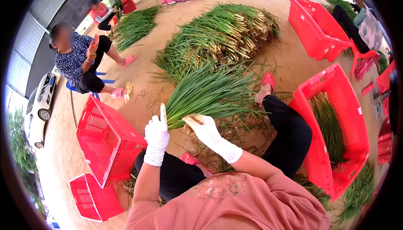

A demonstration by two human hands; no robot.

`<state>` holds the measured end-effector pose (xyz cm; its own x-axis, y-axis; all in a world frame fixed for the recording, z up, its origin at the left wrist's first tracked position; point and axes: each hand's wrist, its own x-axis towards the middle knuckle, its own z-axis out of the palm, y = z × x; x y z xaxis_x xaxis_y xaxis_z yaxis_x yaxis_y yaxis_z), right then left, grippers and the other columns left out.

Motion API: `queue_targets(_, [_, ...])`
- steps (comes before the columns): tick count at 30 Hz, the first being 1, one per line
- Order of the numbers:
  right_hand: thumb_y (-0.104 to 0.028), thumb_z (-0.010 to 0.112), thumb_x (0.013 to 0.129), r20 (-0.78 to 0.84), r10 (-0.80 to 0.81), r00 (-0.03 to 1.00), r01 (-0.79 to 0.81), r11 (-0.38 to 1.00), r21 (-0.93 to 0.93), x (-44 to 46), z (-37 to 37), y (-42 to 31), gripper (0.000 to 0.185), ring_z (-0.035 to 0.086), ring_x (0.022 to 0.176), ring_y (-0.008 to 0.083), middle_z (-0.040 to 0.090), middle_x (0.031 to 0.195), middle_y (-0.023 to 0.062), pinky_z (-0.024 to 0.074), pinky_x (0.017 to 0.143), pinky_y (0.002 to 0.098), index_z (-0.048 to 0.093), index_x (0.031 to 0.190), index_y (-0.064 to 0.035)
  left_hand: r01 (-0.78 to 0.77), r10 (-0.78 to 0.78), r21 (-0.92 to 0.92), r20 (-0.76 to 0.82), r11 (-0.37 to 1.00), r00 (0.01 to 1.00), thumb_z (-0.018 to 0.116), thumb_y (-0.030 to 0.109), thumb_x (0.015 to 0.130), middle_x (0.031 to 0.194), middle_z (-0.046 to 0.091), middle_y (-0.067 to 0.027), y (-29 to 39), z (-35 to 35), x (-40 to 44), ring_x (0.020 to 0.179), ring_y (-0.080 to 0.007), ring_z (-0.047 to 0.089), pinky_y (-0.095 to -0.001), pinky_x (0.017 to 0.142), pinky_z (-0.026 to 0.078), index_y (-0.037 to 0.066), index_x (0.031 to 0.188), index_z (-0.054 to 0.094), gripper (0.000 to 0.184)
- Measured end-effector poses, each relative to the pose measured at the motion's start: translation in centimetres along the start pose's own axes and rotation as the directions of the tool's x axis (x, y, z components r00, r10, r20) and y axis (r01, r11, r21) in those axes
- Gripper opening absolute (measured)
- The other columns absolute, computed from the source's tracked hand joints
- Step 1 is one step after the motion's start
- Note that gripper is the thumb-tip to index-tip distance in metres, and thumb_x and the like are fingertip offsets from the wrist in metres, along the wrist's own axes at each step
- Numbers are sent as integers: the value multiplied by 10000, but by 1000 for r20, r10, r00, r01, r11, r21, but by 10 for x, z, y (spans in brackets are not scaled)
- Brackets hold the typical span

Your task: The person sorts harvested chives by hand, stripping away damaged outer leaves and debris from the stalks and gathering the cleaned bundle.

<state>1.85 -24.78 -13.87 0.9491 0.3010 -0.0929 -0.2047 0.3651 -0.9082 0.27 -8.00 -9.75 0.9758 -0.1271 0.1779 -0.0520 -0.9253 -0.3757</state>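
Pink shirt (239, 200) below leaf bunch (208, 91) | left hand (157, 134) grips its base; right hand (205, 130) pinches alongside | likely tidying; next needs steady hold

Holding a bunch of greens (210, 91) in the left hand (157, 134), touching it with the right hand (205, 131), between red crates (352, 120).

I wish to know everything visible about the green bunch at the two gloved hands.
The green bunch has long, slender, fresh-looking leaves, bright and paler at the gathered base, darker where they fan out toward the upper right. The left hand holds the base; the right hand is against its side. Whether the tips touch the pile behind is unclear.
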Motion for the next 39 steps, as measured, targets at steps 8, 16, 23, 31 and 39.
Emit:
queue_targets(8, [-147,611,813,436,-570,697,709,453,-541,-46,-11,-49,221,642,704,233,648,782,96,507,615,318,594,988,-13,103,-104,-115,0,988,995,618,15,590,782,479,-110,-24,24,-12,649,-263,551,-352,552,475,65,1394,221,899])
queue_targets(16, [-519,708,673,363,334,870,-324,942,-92,-8,-8,42,1014,356,1244,326,378,1322,221,278,1033,418,219,1354,50,254,-264,-225,-12,941,965,617,13,585,813,510,-145,16,-16,-15,690,-296,558,-386,594,473,-5,1377,205,893])
queue_targets(23, [-316,740,709,312,71,947,-308,470,827,18,-54,25,581,544,1043,242,583,1098,87,407,940,418,498,1168,-53,267,-232,-452,133,851,964,658,100,644,840,512,-177,102,-9,-47,686,-325,570,-415,601,471,-25,1370,182,878])
queue_targets(31, [-231,742,686,240,53,969,-237,462,855,-12,-77,0,548,501,1097,294,572,1150,99,350,980,461,529,1154,-42,-7,-14,-387,-52,922,999,697,100,586,785,502,-154,48,-28,-73,648,-319,545,-418,552,448,99,1363,315,866])
queue_targets(39, [-100,610,765,55,297,953,-201,486,850,-3,-97,36,298,474,1094,305,559,1134,124,287,1009,513,568,1048,-15,19,-6,-261,52,965,999,682,51,530,840,480,-118,-81,20,-212,744,-306,512,-396,614,426,77,1357,314,905])
